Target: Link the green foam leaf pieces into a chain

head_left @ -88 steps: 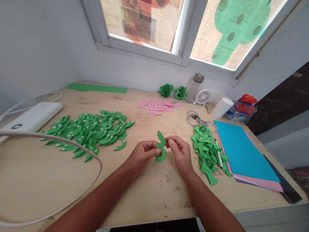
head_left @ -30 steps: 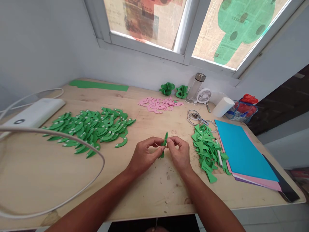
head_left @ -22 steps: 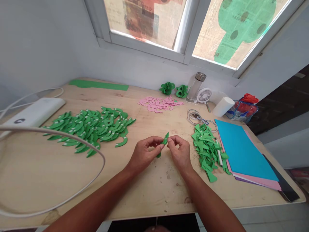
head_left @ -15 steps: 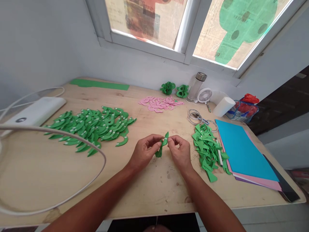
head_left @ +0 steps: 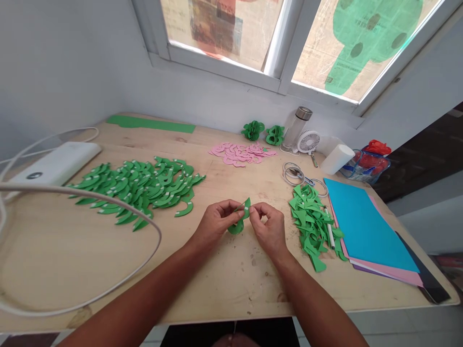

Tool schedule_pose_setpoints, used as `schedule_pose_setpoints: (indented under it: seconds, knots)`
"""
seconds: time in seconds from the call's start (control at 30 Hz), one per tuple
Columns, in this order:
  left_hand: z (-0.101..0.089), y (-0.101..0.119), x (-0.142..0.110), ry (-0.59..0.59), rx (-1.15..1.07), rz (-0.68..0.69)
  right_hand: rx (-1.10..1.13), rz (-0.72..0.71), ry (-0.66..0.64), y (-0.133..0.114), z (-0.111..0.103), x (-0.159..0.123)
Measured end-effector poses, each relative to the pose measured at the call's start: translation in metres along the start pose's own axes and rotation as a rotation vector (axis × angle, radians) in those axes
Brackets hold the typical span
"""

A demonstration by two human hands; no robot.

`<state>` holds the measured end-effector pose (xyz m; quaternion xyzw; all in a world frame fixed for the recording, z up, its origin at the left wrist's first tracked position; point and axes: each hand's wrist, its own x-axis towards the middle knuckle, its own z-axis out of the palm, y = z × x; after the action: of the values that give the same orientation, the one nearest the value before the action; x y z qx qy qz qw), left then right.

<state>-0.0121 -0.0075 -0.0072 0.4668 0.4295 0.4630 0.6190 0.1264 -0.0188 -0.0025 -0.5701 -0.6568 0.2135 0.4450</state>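
Over the middle of the table, my left hand pinches a curved green paper piece that bears a small white patch. My right hand is closed in a pinch, thumb and forefinger at the right edge of that piece beside the patch. What lies between those right fingertips is too small to make out. To the left spreads a heap of green paper arcs with white patches. Green paper scraps lie to the right of my right hand, with a white pen on them.
Pink paper pieces and two green paper ornaments are at the back. Beside them stand a bottle and a small fan. Blue sheets lie right. A white cable loops across the left, near a white box.
The green paper piece has turned between my hands, so its lower curve now shows wider. My right fingertips remain close to its white patch. The view has shifted slightly.
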Motion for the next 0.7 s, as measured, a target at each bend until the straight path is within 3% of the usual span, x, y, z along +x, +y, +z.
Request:
schedule_pose_setpoints:
  seconds: [0.47, 0.7]
  knots:
    - [-0.0016, 0.0030, -0.0001, 0.002, -0.013, -0.043, -0.035, -0.050, -0.028, -0.0024, -0.0002, -0.0011]
    - [-0.0018, -0.0010, 0.0017, 0.096, 0.080, 0.018, -0.220, -0.262, 0.103, -0.0048, 0.0000, -0.0044]
